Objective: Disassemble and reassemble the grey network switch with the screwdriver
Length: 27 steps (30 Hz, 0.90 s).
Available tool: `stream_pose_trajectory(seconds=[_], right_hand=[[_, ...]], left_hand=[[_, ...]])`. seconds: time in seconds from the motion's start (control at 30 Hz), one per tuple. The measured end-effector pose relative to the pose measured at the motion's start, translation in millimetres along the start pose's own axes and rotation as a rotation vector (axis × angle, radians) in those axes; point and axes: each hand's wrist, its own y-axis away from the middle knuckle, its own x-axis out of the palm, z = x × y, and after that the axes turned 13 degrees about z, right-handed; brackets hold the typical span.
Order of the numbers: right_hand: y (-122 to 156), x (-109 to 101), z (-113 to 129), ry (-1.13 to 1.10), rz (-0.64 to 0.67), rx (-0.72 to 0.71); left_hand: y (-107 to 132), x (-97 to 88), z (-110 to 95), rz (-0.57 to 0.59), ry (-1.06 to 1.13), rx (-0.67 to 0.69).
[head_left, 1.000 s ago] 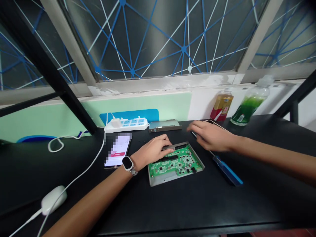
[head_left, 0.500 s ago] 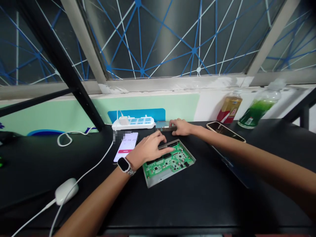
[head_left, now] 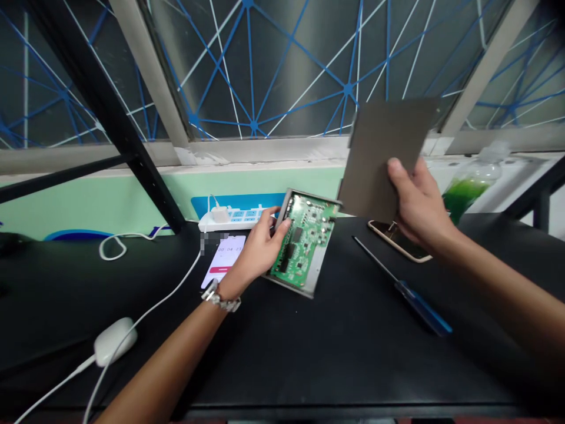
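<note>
My left hand (head_left: pixel 260 246) grips the left edge of a grey metal tray with a green circuit board (head_left: pixel 302 244) in it. The tray is lifted off the black table (head_left: pixel 309 347) and tilted up toward me. My right hand (head_left: pixel 419 203) holds a flat grey metal cover plate (head_left: pixel 384 150) up in the air, to the right of and above the board. The plate's near edge almost meets the board's top right corner. A watch sits on my left wrist.
A blue-handled screwdriver (head_left: pixel 404 288) lies on the table at right, a phone (head_left: pixel 399 238) beyond it under my right hand. Another phone (head_left: pixel 223 259), a white power strip (head_left: pixel 229 218), a white charger (head_left: pixel 115 341) with cable and a green bottle (head_left: pixel 463 191) stand around.
My left hand has lifted the board's tray off the table and tilted it up. My right hand has picked the grey cover plate up from the back of the table and raised it.
</note>
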Motion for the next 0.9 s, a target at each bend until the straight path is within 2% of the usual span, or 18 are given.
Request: stream_pose_trajectory(seconds=[0.03,0.1,0.2,0.33,0.47,0.6,0.7,0.9], right_hand=[[9.1,-1.1,4.4,-0.169,0.015,0.068],[27.8,0.8,4.4,-0.387,0.002,0.298],[52.8,8.9,-9.7,-0.524,0.05,0.537],[76.3,18.7,-26.1,-0.566,0.274,0.665],[87.4,23.3,-26.0,-0.572,0.335,0.776],[89.4,24.5,-25.1,-0.605,0.32,0.808],[89.8,23.8,-29.4,-0.537,0.328,0.784],[91.8,23.8,-38.9,-0.365,0.591,0.536]], left_hand=[[-1.6,2.4,2.0,0.013,0.167,-0.013],[-2.6,9.7,5.2,0.069,0.469,-0.074],[0.0,21.4,6.6,0.112,0.751,-0.179],[4.3,29.7,7.7,0.16,0.833,-0.206],[5.1,33.4,10.3,0.166,0.827,-0.201],[5.7,36.4,10.9,0.188,0.82,-0.202],[6.7,38.1,10.6,0.205,0.793,-0.197],[7.2,43.1,9.5,0.243,0.641,-0.233]])
